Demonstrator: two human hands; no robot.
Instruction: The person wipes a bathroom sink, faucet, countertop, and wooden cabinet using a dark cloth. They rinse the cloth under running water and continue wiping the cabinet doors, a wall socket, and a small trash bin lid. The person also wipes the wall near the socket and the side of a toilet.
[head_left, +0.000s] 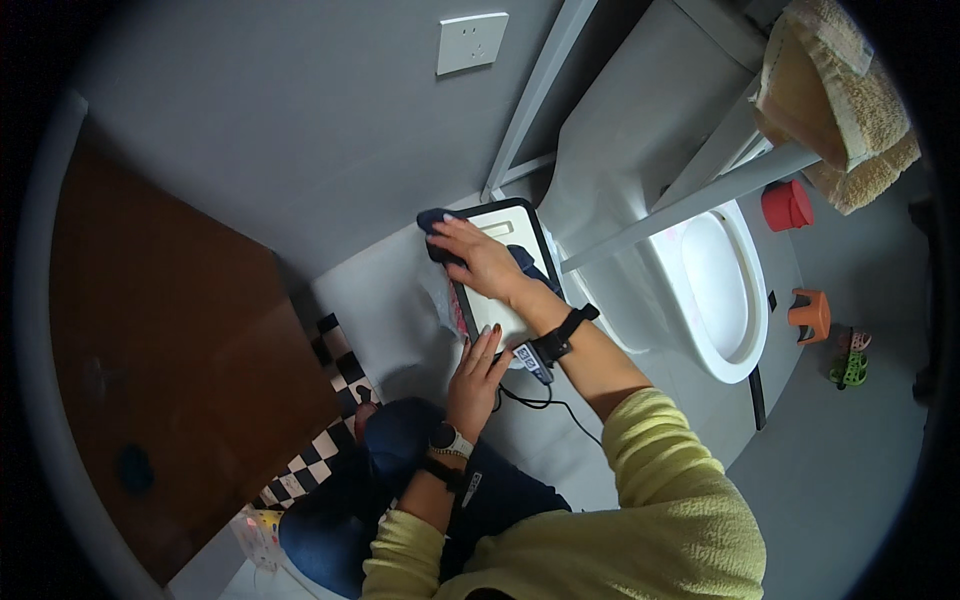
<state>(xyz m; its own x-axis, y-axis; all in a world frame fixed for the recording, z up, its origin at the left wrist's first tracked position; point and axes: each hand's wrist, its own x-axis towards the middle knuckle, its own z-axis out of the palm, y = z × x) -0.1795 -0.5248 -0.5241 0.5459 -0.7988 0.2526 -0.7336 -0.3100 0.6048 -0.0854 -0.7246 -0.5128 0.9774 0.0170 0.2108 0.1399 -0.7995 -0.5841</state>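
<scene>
In front of me stands a bin with a pale lid (496, 309) framed by a black rim. My right hand (480, 259) lies across the lid, its fingers and palm on a dark blue cloth (436, 220). One end of the cloth hangs over the lid's far left corner; another part shows past the wrist. My left hand (476, 382) rests its outstretched fingertips on the lid's near edge and holds nothing. A clear plastic liner (439, 296) sticks out below the rim on the left, with something reddish behind it.
To the right is a white toilet (679, 300), crossed by a pale rack bar (690, 199) with tan towels (840, 112) above. A brown door (187, 352) stands at left, near a checkered mat (322, 450). A black cable (559, 403) hangs from the right wrist device. An orange stool (810, 316) is farther right.
</scene>
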